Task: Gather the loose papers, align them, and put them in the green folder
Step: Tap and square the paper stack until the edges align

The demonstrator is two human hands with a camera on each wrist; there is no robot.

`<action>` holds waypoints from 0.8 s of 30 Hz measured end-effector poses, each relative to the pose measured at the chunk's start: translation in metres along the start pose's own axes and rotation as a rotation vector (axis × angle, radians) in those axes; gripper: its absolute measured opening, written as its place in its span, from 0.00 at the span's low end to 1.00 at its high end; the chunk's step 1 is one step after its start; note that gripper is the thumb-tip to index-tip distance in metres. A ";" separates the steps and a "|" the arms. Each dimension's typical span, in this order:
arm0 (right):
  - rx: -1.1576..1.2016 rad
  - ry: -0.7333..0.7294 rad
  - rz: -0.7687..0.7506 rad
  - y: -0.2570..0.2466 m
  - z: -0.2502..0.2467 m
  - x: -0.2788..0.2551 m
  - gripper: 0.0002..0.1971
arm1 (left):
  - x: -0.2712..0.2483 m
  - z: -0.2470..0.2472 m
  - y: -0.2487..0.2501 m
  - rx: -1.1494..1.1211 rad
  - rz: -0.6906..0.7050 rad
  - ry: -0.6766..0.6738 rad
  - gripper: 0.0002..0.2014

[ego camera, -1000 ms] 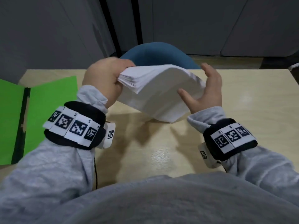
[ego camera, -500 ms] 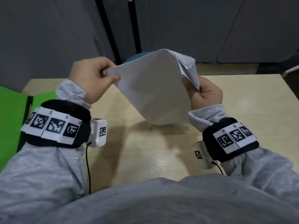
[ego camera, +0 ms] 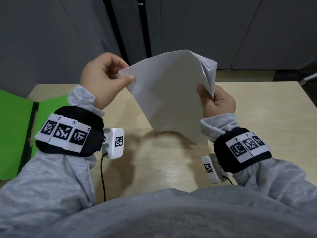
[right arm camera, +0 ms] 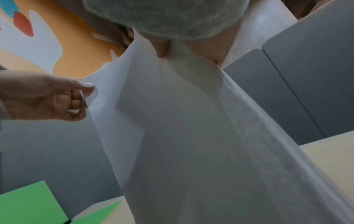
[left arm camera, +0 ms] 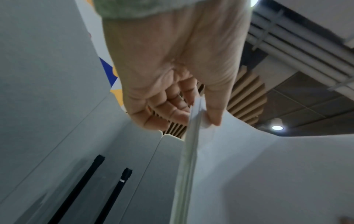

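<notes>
A stack of white papers [ego camera: 171, 97] stands nearly upright above the wooden table [ego camera: 257, 117], its lower corner close to the tabletop. My left hand [ego camera: 103, 79] pinches the stack's upper left corner between thumb and fingers; the left wrist view shows that hand [left arm camera: 172, 84] with the paper edge [left arm camera: 191, 136] clamped. My right hand [ego camera: 217, 102] grips the right edge, where the sheets fan apart. In the right wrist view the papers [right arm camera: 191, 136] fill the frame. The green folder [ego camera: 15, 131] lies open at the table's left edge, also seen as the green folder [right arm camera: 28, 204].
Grey partition panels [ego camera: 205, 31] stand behind the table, with two black poles [ego camera: 120, 31] between them. The table's far right corner [ego camera: 298, 83] is in sight. My grey-sleeved arms and torso cover the near edge.
The stack went from lying roughly flat between my hands to standing nearly upright. My right hand moved from an open touch to gripping the right edge. Both hands rose slightly.
</notes>
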State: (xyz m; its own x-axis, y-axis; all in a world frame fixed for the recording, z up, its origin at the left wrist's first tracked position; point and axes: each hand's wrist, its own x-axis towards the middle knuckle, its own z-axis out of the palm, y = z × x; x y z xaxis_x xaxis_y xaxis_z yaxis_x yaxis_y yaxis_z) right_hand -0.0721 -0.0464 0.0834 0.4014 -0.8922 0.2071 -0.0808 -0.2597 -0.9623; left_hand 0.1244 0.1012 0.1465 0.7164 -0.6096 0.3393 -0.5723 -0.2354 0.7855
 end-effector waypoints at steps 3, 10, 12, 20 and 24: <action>0.019 0.009 0.029 0.001 -0.001 0.002 0.18 | -0.001 0.004 -0.009 -0.150 -0.125 -0.115 0.11; 0.027 0.003 0.087 0.002 0.001 0.004 0.20 | -0.005 0.028 -0.026 0.054 -0.158 -0.049 0.11; 0.012 0.012 0.101 0.004 0.000 0.005 0.19 | -0.006 0.033 -0.026 0.086 -0.106 -0.029 0.14; 0.032 0.009 0.143 0.011 -0.002 0.008 0.18 | -0.016 0.056 -0.049 0.152 -0.240 -0.244 0.06; 0.006 0.002 0.143 0.012 -0.001 0.010 0.17 | -0.016 0.066 -0.052 0.358 -0.296 -0.227 0.10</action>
State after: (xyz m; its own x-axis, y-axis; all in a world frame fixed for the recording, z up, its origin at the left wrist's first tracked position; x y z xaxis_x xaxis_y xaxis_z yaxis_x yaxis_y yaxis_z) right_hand -0.0702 -0.0587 0.0737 0.3844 -0.9207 0.0677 -0.1315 -0.1272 -0.9831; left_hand 0.1164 0.0735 0.0663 0.7868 -0.6168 -0.0229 -0.4869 -0.6430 0.5911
